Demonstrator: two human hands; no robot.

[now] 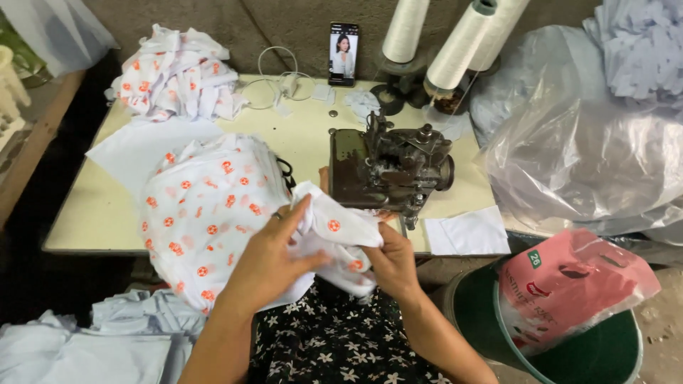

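Note:
My left hand (pixel 274 256) and my right hand (pixel 393 264) both grip a piece of white fabric with orange dots (pixel 334 226), bunched between them just in front of a dark overlock sewing machine (pixel 388 167). A ring shows on my left hand. To the left of that piece lies a thick stack of the same dotted fabric (pixel 203 210), hanging over the table's front edge. The cloth hides the fingertips of my right hand.
A pale yellow table (pixel 92 213) carries a second dotted fabric heap (pixel 174 75), a phone (pixel 343 53), a cable, thread cones (pixel 455 50) and white cloth (pixel 469 231). Clear plastic bags (pixel 583 156) sit at right, a green bin with a pink bag (pixel 569 284) below, white cloth at lower left.

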